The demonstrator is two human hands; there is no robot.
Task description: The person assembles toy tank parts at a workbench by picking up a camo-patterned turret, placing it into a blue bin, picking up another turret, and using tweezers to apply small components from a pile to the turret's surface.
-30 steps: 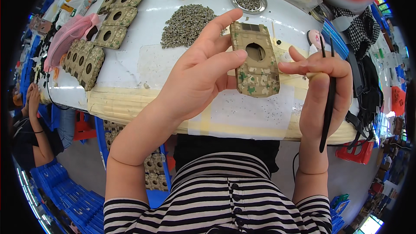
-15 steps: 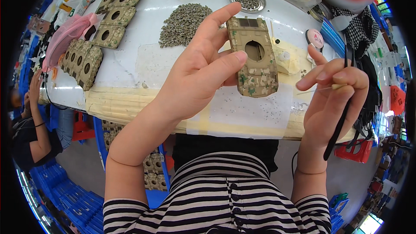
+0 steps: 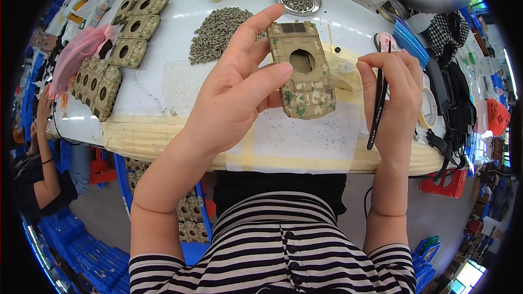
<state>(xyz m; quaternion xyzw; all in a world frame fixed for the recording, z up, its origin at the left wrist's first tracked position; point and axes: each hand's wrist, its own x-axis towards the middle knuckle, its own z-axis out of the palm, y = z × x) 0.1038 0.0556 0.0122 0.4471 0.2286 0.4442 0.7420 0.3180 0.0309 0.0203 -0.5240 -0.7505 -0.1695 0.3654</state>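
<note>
Evidently held to keep its round hole in plain view, one camouflage shell (image 3: 305, 93) rests in the left hand (image 3: 229, 90), thumb on top, other fingers behind the edge, forefinger stretched free, over one white sheet (image 3: 305, 155). At the shell's 3 o'clock, the right hand (image 3: 396, 88) closes thumb to forefinger beside one white pot (image 3: 346, 68); whether a fine pin sits between them is too small to tell. The same hand grasps one pair of black tweezers (image 3: 376, 120), probably tucked there to spare the fingertips. Eight more shells lie packed close, likely to save room: a far group (image 3: 148, 28) of four between 9 and 10 o'clock, a near group (image 3: 98, 88) of four at 9. The heap (image 3: 218, 35) of small parts, beyond counting, lies at 10; one dish (image 3: 318, 5) at 12 holds more, seemingly for easy reach.
</note>
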